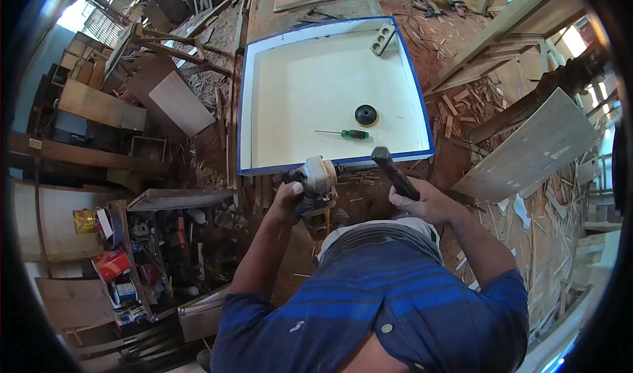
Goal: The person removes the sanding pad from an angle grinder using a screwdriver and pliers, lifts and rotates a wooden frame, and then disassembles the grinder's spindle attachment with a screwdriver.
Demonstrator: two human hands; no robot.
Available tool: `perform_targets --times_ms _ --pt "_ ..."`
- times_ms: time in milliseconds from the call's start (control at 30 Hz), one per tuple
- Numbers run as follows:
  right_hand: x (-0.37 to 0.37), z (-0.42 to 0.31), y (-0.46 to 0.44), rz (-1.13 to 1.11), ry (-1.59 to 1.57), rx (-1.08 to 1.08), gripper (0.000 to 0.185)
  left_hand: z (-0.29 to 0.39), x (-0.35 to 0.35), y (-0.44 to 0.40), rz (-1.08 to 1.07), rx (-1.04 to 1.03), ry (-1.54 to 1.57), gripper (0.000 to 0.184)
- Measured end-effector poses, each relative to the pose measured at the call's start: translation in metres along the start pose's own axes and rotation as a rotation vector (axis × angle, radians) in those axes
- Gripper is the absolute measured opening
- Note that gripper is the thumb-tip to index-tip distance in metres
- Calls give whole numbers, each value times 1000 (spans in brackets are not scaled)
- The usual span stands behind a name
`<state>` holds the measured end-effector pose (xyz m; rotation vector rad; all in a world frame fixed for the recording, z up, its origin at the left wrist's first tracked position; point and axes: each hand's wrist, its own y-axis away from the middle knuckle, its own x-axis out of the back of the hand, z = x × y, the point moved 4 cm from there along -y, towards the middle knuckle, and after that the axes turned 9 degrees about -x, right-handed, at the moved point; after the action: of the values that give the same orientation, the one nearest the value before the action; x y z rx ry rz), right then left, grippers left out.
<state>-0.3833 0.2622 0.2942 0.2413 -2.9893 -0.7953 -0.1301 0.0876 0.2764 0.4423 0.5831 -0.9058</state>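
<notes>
The left hand (289, 198) grips a chunky, pale-topped power tool with dark and yellow parts (320, 174). Its thumb presses the side, but most of its fingers are hidden. The right hand (425, 205) is closed around the handle of a long, dark tool with a blunt head (395, 175). This long tool slants away from the body and a bit left, so its head points toward the big, shallow white box with blue edges (297, 96). The power tool is left of that head, with a gap between them. Inside the box, a green-handled screwdriver (355, 135) lies sideways, its thin metal end pointing left. Its green handle is nearer the right hand's tool. A round black disc (366, 115) sits just beyond it.
</notes>
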Motion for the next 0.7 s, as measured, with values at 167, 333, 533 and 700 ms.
perform_targets --times_ms 167,333,533,700 --pt "22 -51 4 -114 81 -143 40 4 -11 -2 -58 -41 48 90" --pt "25 -59 1 -270 -8 -76 46 11 -16 -1 -111 -78 56 93" --pt "35 -76 8 -324 357 9 59 17 -18 2 -212 -41 109 95" --pt "33 -91 11 -543 411 2 65 16 -19 4 -236 34 141 96"
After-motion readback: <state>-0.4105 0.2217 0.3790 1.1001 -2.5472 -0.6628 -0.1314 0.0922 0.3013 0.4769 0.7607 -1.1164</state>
